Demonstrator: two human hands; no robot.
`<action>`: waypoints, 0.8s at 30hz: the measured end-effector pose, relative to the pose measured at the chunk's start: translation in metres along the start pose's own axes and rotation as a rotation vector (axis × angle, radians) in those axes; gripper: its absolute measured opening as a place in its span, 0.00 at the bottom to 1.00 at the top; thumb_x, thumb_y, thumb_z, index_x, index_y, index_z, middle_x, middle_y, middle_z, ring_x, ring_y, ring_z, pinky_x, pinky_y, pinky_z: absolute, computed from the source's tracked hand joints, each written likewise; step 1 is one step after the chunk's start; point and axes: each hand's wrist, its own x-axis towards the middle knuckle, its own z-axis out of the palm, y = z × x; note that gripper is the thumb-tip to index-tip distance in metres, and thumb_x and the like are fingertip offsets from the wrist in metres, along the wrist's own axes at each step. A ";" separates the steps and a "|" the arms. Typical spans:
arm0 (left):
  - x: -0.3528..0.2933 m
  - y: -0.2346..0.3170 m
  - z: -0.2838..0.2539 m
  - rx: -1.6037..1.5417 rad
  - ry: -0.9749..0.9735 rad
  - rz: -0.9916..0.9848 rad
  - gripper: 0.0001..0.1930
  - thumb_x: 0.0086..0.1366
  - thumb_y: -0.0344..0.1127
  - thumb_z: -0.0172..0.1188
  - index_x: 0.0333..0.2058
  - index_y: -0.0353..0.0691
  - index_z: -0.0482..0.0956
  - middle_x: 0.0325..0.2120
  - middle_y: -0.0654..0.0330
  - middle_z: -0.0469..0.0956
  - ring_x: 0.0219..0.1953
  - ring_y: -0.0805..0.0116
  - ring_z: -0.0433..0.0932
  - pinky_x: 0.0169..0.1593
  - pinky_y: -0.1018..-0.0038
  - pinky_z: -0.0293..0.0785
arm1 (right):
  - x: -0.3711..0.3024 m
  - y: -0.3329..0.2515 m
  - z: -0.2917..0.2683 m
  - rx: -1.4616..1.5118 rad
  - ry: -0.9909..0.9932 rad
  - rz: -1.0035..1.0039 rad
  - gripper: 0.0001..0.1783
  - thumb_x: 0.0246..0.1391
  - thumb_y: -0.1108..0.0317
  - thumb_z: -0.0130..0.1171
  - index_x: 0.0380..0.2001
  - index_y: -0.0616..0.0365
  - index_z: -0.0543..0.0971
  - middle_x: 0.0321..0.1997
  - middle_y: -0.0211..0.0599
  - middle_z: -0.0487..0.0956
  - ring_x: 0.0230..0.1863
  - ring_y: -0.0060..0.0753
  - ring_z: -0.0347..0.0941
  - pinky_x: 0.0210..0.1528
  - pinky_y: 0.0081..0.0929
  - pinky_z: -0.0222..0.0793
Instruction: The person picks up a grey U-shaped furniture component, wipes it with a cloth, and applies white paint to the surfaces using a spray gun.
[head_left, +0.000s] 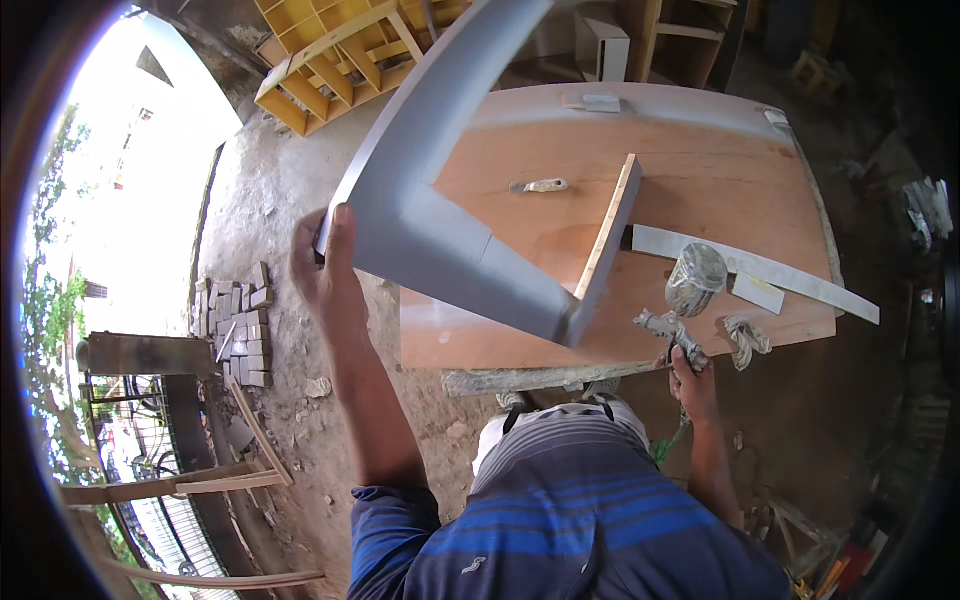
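My left hand (335, 262) is closed on the left edge of a grey-painted, angled wooden panel (415, 220), thumb on the near face. The panel is raised at a tilt over the plywood tabletop (490, 150). Its lower right tip meets a bar with a bare wood edge (607, 230); whether the two are joined I cannot tell. At the table's near edge, my right hand (693, 385) grips a paint-smeared spray gun (672, 325) with a cup (697, 278) on top. Beside the gun lies a crumpled rag (747, 340).
A long pale curved strip (800, 286) and a small white piece (758, 292) lie right of the cup. A scraper (540, 186) lies mid-table. Yellow compartmented furniture (335, 75) stands beyond, and stacked blocks (235, 315) sit on the ground at left.
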 end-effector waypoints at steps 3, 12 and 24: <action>-0.007 0.044 0.034 0.041 -0.095 0.072 0.22 0.63 0.49 0.71 0.42 0.35 0.80 0.31 0.63 0.79 0.34 0.78 0.74 0.39 0.80 0.70 | 0.002 0.002 -0.010 -0.020 0.019 0.075 0.16 0.69 0.56 0.56 0.43 0.59 0.80 0.28 0.24 0.79 0.17 0.09 0.58 0.18 0.16 0.53; -0.072 0.071 0.029 0.107 -0.267 0.368 0.31 0.54 0.50 0.76 0.47 0.32 0.76 0.43 0.50 0.80 0.45 0.62 0.80 0.49 0.68 0.77 | 0.039 0.022 0.036 -0.041 -0.065 -0.031 0.20 0.66 0.53 0.60 0.47 0.61 0.80 0.31 0.30 0.80 0.36 0.22 0.73 0.41 0.27 0.69; -0.117 0.078 0.038 0.039 -0.412 0.407 0.34 0.53 0.46 0.77 0.49 0.29 0.69 0.40 0.48 0.80 0.47 0.57 0.80 0.50 0.64 0.77 | 0.115 0.015 0.095 -0.130 -0.168 -0.060 0.23 0.63 0.49 0.61 0.46 0.59 0.82 0.29 0.28 0.79 0.33 0.20 0.72 0.38 0.26 0.68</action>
